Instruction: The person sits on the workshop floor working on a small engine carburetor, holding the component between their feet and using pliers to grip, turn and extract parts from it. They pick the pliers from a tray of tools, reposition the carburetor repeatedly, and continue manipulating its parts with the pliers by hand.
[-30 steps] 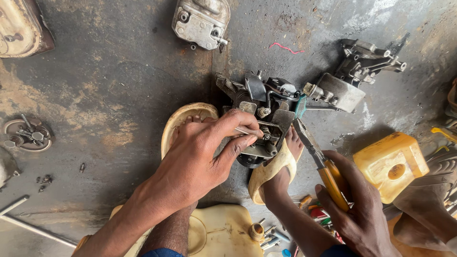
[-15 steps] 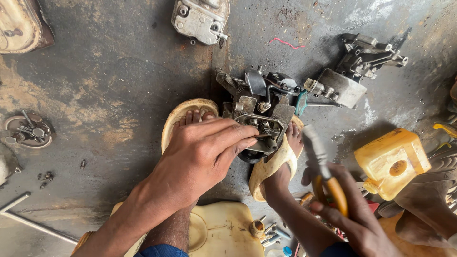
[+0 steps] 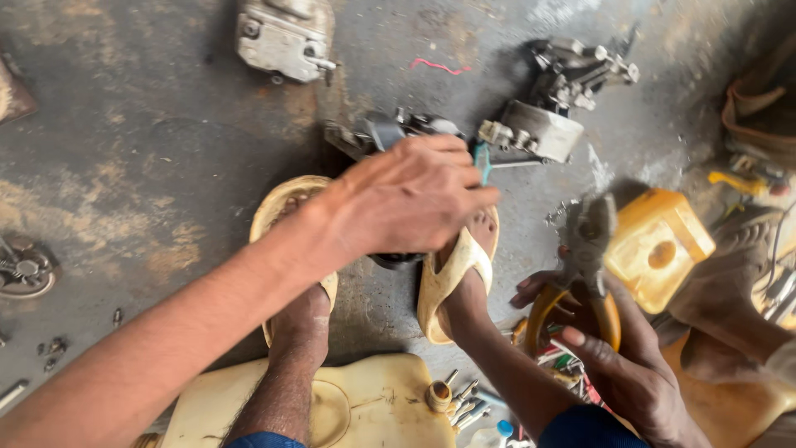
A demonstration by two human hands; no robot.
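From my feed the job looks mid-teardown: metal assembly (image 3: pixel 398 137) sits on the oily floor (image 3: pixel 149 166) between my sandalled feet, mostly hidden under my left hand (image 3: pixel 406 195), fingers spread flat on it, while my right hand (image 3: pixel 618 357) grips yellow-handled pliers (image 3: pixel 584 257), raised clear, nothing visibly freed yet.

- The head view looks steeply down from above onto an oily concrete floor (image 3: pixel 166 166).
- It sits close: the left hand (image 3: pixel 406 199) and right hand (image 3: pixel 622 365) fill the lower frame.
- The person's sandalled feet (image 3: pixel 452 282) lie mid-frame.
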